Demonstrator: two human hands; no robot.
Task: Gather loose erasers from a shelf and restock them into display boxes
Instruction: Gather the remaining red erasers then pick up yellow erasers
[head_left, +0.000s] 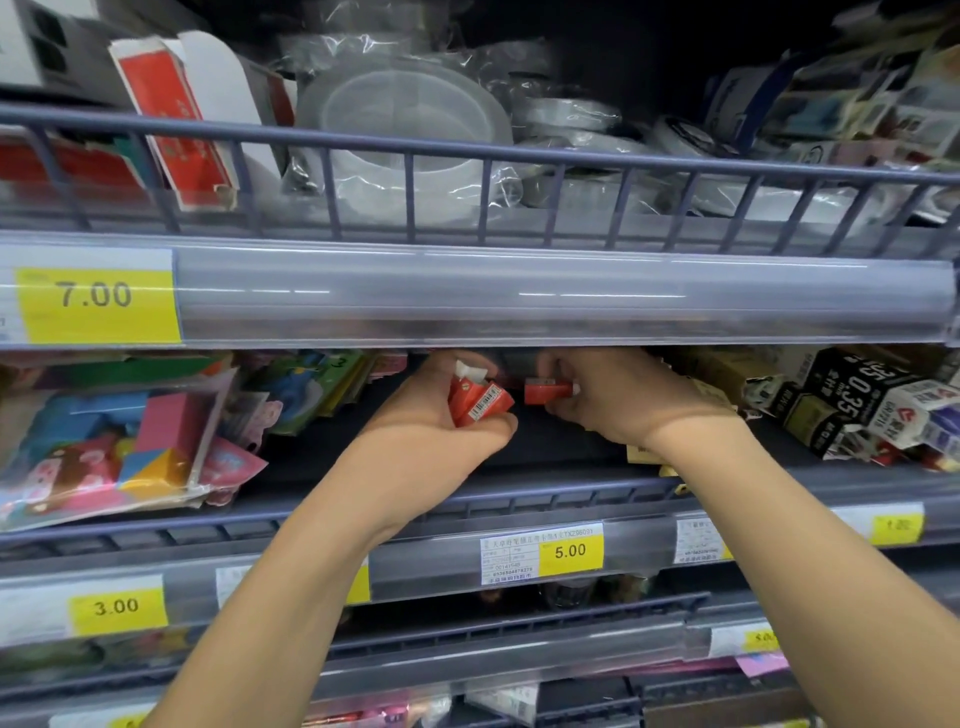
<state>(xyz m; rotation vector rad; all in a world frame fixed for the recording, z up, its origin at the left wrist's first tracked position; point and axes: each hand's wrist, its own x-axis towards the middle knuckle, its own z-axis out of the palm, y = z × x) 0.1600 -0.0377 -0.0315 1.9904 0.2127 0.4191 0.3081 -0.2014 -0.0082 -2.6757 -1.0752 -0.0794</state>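
My left hand (441, 415) is palm-up w/ fingers curled round a small bunch of red erasers (475, 397); one shows a white barcode label, another a white end poking up at the top. My right hand (618, 395) sits just beside it, thumb and fingers pinching a single red eraser (545, 391) held flat, its near end almost touching the bunch. Both hands are reached into the middle shelf (545, 499), in the dark gap under the clear price rail (519, 296) of the shelf above, so my fingertips are partly hidden by that rail.

Left of my hands: clear bags of colourful packs (130, 441), pink, blue and yellow blocks inside, leaning toward the gap. Right of my right wrist: black-and-white small boxes (857, 405) marked 0.35, jumbled, some tipped over; a few tan cartons farther back.

On the near edge below my wrists, a yellow 5.00 tag (570, 551); lower left a 3.00 tag (117, 607); more yellow tags right, too blurred to read.

Top shelf, behind its grey wire fence (467, 156): clear tape rolls (405, 135) in plastic wrap at centre, a red-and-white open carton (176, 119) tilted at left, assorted packs far right. A 7.00 tag (96, 296) sits at the rail's left end.
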